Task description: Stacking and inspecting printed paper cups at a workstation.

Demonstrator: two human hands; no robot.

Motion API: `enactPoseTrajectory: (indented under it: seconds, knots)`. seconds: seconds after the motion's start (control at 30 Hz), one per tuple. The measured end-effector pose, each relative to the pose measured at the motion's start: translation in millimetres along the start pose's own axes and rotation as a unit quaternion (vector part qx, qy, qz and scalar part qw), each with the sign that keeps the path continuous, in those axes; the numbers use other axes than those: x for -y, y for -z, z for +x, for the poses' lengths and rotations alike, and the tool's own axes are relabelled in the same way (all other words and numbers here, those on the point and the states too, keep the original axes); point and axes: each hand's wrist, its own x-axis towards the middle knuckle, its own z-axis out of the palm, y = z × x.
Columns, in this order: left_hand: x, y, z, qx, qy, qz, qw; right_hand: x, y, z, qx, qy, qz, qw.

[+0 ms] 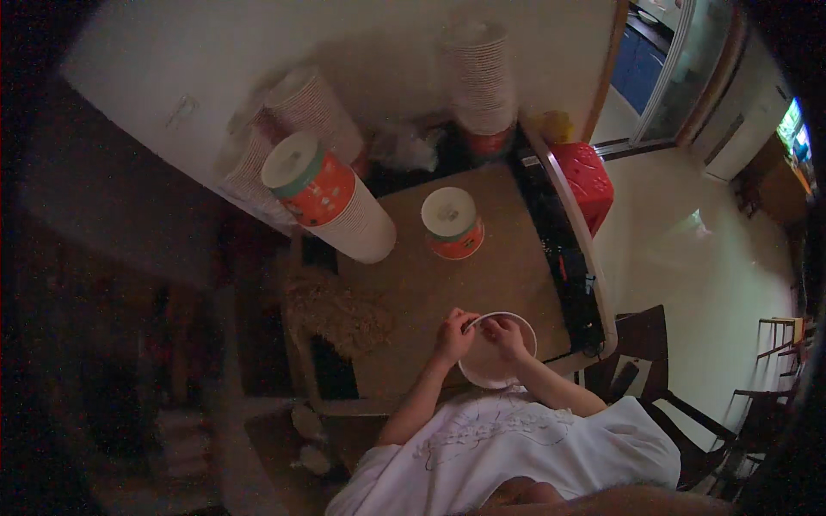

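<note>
Close to my body, a white paper tub (489, 368) is tilted with its open mouth toward me. My left hand (455, 334) grips its rim on the left, and a small dark bit shows by the fingertips. My right hand (506, 334) reaches over the mouth with its fingers curled near the far inner wall; whatever they pinch is hidden. Beyond my hands stands an upside-down orange and green tub (453, 241) with a pale base. A tall leaning stack of nested tubs (353, 219) is to its left. A tan, stringy heap (340, 318) lies nearer, left of my hands.
More stacks of nested white tubs stand along the wall, one at the back left (314, 107) and one at the back middle (477, 77). Crumpled clear plastic (404, 148) lies between them. A red plastic stool (583, 181) stands beyond the table's right edge, with a dark chair (641, 353) nearer.
</note>
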Motion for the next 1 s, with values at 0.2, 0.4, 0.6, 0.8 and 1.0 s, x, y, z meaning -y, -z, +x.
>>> enactPoseTrajectory:
  seconds: [0.2,0.4,0.6,0.8,1.0]
  knots:
    - [39,-23,-3,-0.085,0.005,-0.142,0.986,-12,3,0,0.032,-0.02,-0.017,0.999]
    - [-1,15,-16,0.067,0.1,-0.221,0.968,16,0,-37,0.131,-0.058,-0.023,0.989]
    - [-24,23,-26,0.088,0.122,-0.32,0.935,42,-20,-60,0.133,-0.149,0.028,0.979]
    - [-23,12,-26,-0.013,0.037,0.008,0.999,40,-18,-53,0.074,-0.13,-0.08,0.986]
    - [-19,9,-18,-0.027,-0.026,0.031,0.999,43,-23,-50,0.067,-0.053,-0.08,0.993]
